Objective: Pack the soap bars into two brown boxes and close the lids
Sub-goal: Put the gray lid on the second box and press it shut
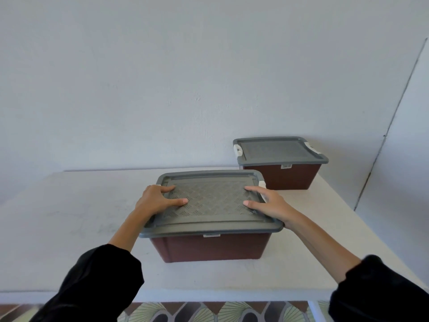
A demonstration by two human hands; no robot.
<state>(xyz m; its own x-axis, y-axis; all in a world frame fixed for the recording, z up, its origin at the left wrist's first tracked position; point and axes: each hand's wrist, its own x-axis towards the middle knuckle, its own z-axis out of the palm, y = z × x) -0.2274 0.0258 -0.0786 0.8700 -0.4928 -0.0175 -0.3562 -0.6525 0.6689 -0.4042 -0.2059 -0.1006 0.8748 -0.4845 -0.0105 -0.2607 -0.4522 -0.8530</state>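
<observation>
A brown box [209, 248] with a grey lid [210, 201] stands on the white table in front of me. My left hand [155, 199] rests on the lid's left edge, thumb and fingers stretched flat over the patterned top. My right hand [267, 203] presses the lid's right edge the same way, beside a white latch [262, 184]. A second brown box [282, 176] with its grey lid [278, 149] on stands at the back right, against the wall, with white latches at both ends. No soap bars are in sight.
The white table [81, 217] reaches to a white wall behind and a wall corner on the right. Its front edge runs just below my sleeves, with patterned floor [209, 312] beneath it.
</observation>
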